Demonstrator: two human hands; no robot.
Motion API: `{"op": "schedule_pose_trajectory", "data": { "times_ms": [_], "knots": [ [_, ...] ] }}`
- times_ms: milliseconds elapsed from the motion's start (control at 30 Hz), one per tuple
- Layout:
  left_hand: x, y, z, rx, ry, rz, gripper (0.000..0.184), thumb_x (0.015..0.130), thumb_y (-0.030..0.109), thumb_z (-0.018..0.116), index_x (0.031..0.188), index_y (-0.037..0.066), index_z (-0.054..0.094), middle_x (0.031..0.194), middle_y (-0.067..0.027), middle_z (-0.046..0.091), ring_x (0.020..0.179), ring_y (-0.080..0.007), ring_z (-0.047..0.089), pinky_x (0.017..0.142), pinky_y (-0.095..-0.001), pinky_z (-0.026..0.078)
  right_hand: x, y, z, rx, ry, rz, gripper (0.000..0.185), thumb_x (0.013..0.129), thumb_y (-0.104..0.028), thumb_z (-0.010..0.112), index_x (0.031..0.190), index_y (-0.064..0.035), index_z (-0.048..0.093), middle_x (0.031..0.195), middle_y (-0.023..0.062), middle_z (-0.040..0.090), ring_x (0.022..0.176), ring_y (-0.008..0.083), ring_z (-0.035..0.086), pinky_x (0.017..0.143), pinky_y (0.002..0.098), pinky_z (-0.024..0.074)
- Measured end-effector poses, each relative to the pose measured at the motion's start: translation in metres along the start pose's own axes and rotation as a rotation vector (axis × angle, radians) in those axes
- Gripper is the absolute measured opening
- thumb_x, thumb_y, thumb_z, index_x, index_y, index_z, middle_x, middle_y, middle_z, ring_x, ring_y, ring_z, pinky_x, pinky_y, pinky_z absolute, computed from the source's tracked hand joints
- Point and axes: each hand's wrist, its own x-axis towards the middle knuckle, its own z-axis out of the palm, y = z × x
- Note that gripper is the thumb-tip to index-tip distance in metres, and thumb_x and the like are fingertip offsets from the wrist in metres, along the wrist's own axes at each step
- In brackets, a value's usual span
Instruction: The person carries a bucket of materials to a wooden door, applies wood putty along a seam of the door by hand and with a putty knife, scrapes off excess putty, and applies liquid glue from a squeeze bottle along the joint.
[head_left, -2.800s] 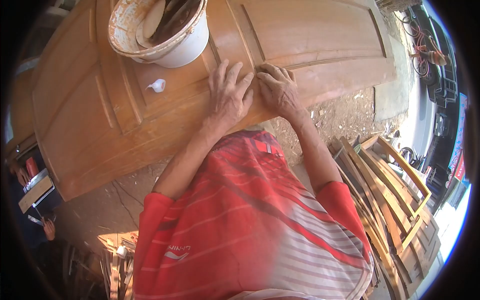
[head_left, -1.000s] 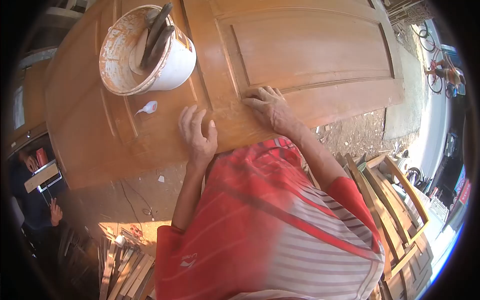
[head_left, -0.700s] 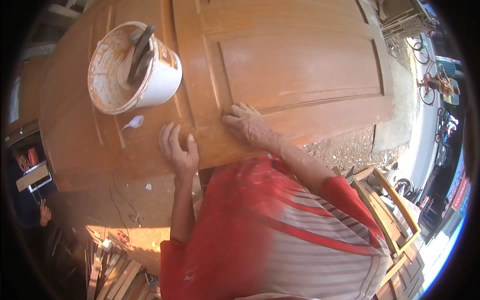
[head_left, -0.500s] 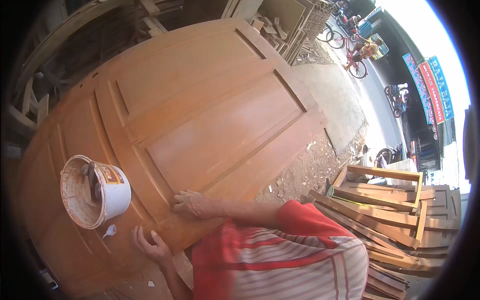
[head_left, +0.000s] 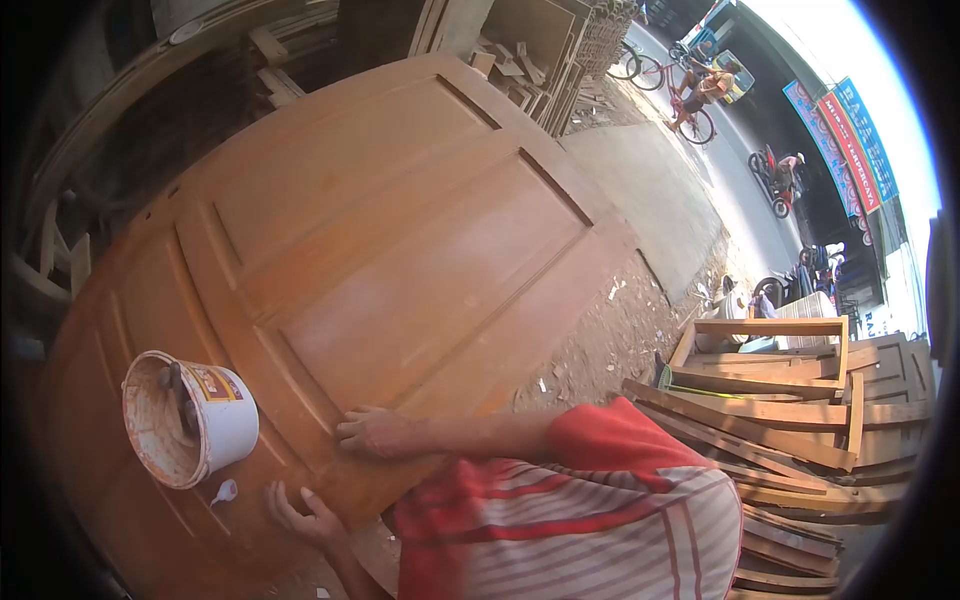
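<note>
A large brown panelled wooden door [head_left: 420, 270] lies flat in front of me. My right hand [head_left: 378, 432] rests on it beside a raised moulding, its fingers curled down against the wood. Whatever may be under those fingers is hidden. Nearer my body, my left hand [head_left: 305, 515] is at the door surface with its fingers apart and nothing in them. To its left stands a white bucket [head_left: 230, 420], smeared inside, with dark tool-like pieces in it. A small white pointed plastic piece [head_left: 226, 491] lies between the bucket and my left hand.
Wooden frames and boards [head_left: 760, 410] are heaped at the right. Stacked timber offcuts [head_left: 515, 75] stand behind the door. Scraps litter the dirt ground [head_left: 600, 330]. Beyond a concrete slab [head_left: 650, 190], a person on a red bicycle [head_left: 700, 100] and motorbikes [head_left: 775, 180] are on the street.
The view has shifted, so the bucket and door's near part sit lower. Both hands stay at much the same places on the door. Traffic on the street has moved.
</note>
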Motion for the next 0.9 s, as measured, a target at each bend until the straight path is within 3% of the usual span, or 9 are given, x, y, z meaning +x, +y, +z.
{"op": "schedule_pose_trajectory", "data": {
  "times_ms": [233,333,533,667,733,900],
  "knots": [
    [0.001,0.0,0.001,0.005,0.022,0.028,0.037,0.103,0.009,0.067,0.136,-0.005,0.064,0.144,-0.0276,0.061,0.137,-0.0474,0.057,0.117,-0.059,0.045,0.0,-0.005,-0.005,-0.095,0.069,-0.027,0.014,0.087,-0.023,0.064,0.096,-0.0136,0.07,0.109,0.0059,0.065,0.111,0.0273,0.064,0.099,0.0439,0.0507],
    [0.001,0.001,-0.002,0.02,0.001,0.018,0.037,0.103,0.01,0.067,0.136,-0.005,0.064,0.144,-0.0279,0.062,0.136,-0.0472,0.057,0.117,-0.0587,0.045,0.003,-0.002,-0.004,0.018,-0.041,0.049,0.014,0.092,-0.022,0.065,0.1,-0.011,0.067,0.113,0.0073,0.063,0.115,0.0297,0.062,0.101,0.0475,0.0493],
    [0.002,0.002,-0.002,0.039,0.005,0.018,0.035,0.103,0.011,0.067,0.134,-0.005,0.066,0.141,-0.0272,0.064,0.135,-0.0467,0.059,0.116,-0.0584,0.046,0.007,-0.003,-0.005,-0.029,-0.083,0.008,0.012,0.093,-0.022,0.064,0.102,-0.0135,0.066,0.114,0.0058,0.063,0.115,0.0282,0.062,0.1,0.0459,0.0492],
    [0.004,-0.003,0.003,0.013,0.029,0.061,0.035,0.103,0.012,0.068,0.132,-0.005,0.067,0.14,-0.0271,0.064,0.133,-0.0467,0.059,0.115,-0.0585,0.046,0.007,-0.002,-0.005,-0.135,-0.061,-0.035,0.011,0.094,-0.022,0.063,0.102,-0.0148,0.067,0.114,0.0053,0.063,0.113,0.0275,0.062,0.1,0.0462,0.0492],
    [0.004,-0.005,0.002,0.043,-0.004,0.08,0.036,0.103,0.012,0.065,0.134,-0.007,0.063,0.14,-0.0274,0.063,0.136,-0.0472,0.058,0.117,-0.0603,0.045,0.007,-0.003,-0.008,-0.117,0.037,-0.058,0.014,0.088,-0.025,0.063,0.094,-0.0146,0.071,0.107,0.0039,0.066,0.109,0.0248,0.065,0.093,0.0434,0.0525],
    [0.003,-0.005,0.001,0.071,-0.005,0.067,0.035,0.103,0.012,0.066,0.132,-0.007,0.065,0.138,-0.0268,0.064,0.134,-0.0468,0.059,0.116,-0.0603,0.046,0.003,0.002,-0.002,-0.087,0.005,-0.029,0.012,0.091,-0.023,0.063,0.097,-0.014,0.068,0.11,0.0044,0.064,0.11,0.0264,0.064,0.097,0.045,0.051]
  ]
}}
